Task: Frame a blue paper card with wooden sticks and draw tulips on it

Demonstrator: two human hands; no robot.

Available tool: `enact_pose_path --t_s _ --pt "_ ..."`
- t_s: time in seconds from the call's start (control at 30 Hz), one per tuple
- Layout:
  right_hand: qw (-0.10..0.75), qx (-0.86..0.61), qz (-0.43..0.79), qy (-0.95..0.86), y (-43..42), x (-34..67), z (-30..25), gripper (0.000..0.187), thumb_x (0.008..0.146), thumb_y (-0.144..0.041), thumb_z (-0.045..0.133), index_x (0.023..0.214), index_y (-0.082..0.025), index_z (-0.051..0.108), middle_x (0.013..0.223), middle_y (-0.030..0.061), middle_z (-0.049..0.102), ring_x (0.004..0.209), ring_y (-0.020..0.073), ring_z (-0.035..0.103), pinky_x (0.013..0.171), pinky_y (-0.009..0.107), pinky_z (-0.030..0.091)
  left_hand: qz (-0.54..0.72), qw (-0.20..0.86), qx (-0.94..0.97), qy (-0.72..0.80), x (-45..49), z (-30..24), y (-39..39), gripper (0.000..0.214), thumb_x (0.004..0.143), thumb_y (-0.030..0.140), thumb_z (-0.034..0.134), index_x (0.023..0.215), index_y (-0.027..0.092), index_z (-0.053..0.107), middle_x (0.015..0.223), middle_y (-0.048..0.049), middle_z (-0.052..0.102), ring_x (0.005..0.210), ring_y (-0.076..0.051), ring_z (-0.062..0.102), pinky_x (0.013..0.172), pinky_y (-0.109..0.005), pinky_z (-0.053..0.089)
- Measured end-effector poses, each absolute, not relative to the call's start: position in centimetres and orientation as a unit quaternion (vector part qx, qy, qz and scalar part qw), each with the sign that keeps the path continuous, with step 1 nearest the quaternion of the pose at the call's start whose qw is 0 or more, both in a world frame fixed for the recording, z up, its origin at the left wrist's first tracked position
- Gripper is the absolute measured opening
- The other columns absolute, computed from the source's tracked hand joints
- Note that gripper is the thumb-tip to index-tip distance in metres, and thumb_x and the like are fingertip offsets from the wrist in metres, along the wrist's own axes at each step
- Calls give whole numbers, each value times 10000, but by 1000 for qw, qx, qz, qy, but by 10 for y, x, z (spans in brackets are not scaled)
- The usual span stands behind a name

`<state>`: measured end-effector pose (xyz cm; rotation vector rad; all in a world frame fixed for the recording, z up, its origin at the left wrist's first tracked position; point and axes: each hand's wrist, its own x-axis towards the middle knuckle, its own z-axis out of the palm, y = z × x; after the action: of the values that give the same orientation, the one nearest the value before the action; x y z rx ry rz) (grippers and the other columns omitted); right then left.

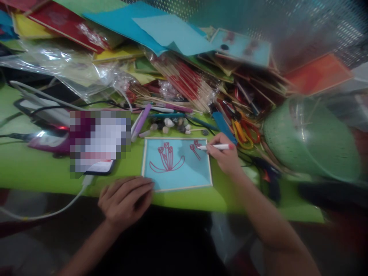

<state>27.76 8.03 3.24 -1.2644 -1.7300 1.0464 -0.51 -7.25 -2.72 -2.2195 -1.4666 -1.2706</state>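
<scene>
A light blue card (178,180) with a pale raised border lies on the green tabletop. Red line drawings cover part of it: a cluster of flowers with two long curved leaves on the left, and smaller flowers with stems at upper right. My right hand (224,155) grips a white marker with a red end (220,147), its tip at the smaller flowers. At the card's lower left corner rests my left hand (126,197), fingers stretched out side by side and fingertips on the border. The underside of its thumb is in shadow.
A phone (100,165) with a white cable sits left of the card. Behind are pebbles (168,122), pens, wrapped sticks (184,76) and stacked coloured sheets (172,32). Orange-handled scissors (244,132), a dark glue gun (267,176) and a green basket (310,142) stand to the right.
</scene>
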Motion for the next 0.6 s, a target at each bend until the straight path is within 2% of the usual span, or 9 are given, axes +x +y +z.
enact_pose_path --t_s 0.37,0.6 --pt "354 -496 433 -664 79 280 34 142 788 -262 692 716 -233 573 667 -41 569 623 141 502 599 293 395 -425 91 -748 -502 -6 -30 -75 251 808 94 836 999 248 780 915 -12 830 836 -217 745 769 -369 534" --pt "361 -483 461 -651 78 282 31 136 757 -270 701 696 -239 583 658 -39 570 644 153 530 621 304 409 -425 91 -749 -500 -7 -30 -74 257 804 89 836 997 249 777 925 -12 832 827 -217 751 763 -370 545"
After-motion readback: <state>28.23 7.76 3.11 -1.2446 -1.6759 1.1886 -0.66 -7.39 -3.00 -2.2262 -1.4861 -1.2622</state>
